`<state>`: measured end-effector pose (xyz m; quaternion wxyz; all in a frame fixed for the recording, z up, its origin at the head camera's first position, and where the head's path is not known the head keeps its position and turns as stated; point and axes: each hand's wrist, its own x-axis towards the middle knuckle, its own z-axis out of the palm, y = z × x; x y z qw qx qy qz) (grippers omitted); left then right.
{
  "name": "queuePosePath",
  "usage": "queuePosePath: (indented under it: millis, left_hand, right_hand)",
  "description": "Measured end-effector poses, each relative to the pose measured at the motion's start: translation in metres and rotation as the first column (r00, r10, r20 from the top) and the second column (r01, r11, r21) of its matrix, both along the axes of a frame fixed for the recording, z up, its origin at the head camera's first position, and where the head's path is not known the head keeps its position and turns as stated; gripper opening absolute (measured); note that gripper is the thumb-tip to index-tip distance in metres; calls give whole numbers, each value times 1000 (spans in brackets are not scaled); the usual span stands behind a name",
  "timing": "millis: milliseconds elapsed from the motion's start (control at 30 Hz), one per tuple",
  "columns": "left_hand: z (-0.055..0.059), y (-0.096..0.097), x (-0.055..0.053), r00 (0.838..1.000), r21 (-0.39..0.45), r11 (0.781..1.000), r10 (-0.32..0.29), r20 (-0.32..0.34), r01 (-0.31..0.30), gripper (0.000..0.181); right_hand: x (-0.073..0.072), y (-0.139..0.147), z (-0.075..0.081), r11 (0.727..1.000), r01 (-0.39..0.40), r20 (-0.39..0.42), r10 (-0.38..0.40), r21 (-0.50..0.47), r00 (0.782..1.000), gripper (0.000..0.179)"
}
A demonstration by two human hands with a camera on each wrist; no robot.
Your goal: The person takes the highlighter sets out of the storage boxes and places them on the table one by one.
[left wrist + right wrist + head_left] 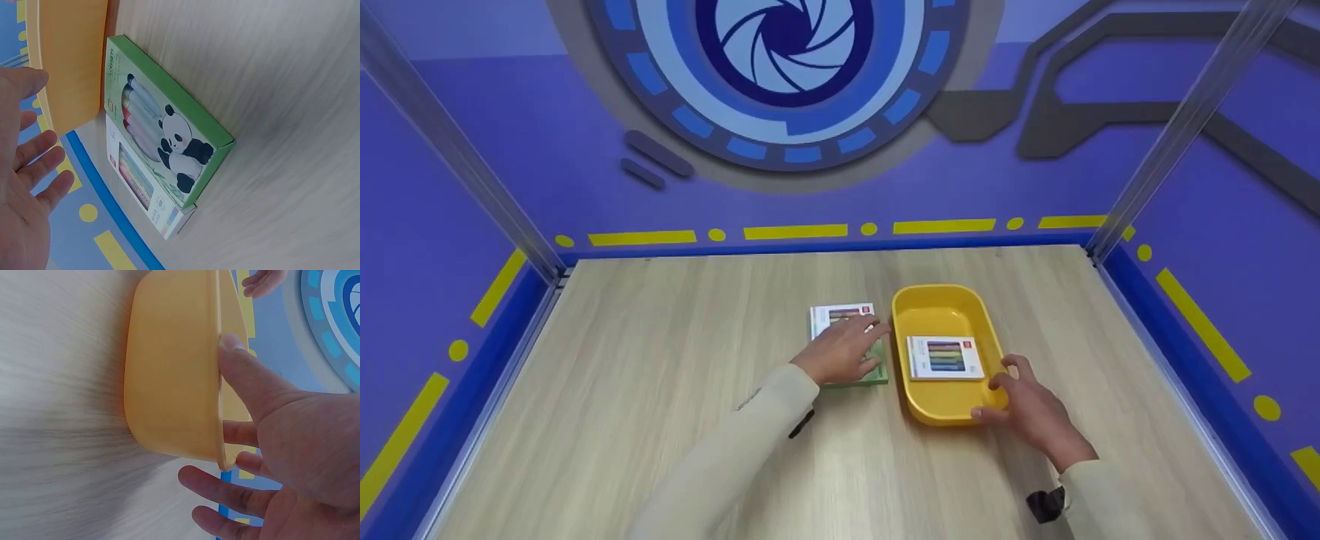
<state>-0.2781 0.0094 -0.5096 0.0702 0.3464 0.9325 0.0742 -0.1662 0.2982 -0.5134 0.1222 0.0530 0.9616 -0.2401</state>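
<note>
Left hand (840, 351) spread near the panda box (163, 126), right hand (1031, 409) gripping the bin (171, 365), I'm likely loading, needing a pinch next.

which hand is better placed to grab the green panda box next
Probably the left hand: it holds nothing and is close to the green panda box. The right hand grips the yellow tray, farther from that box.

Box (946, 358) in tray (936, 321), two boxes (157, 124) left of tray
</note>
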Motion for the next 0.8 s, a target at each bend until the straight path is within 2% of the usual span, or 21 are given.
queuePosePath:
  millis: [333, 800]
  left_hand:
    - [2, 5, 1, 999, 30, 999, 22, 39, -23, 58]
    - [2, 11, 2, 1000, 19, 1000, 4, 8, -4, 56]
  right_hand:
    - [-3, 2, 1, 1000, -1, 17, 1, -2, 1000, 60]
    - [-3, 1, 1, 1000, 12, 21, -12, -2, 1000, 57]
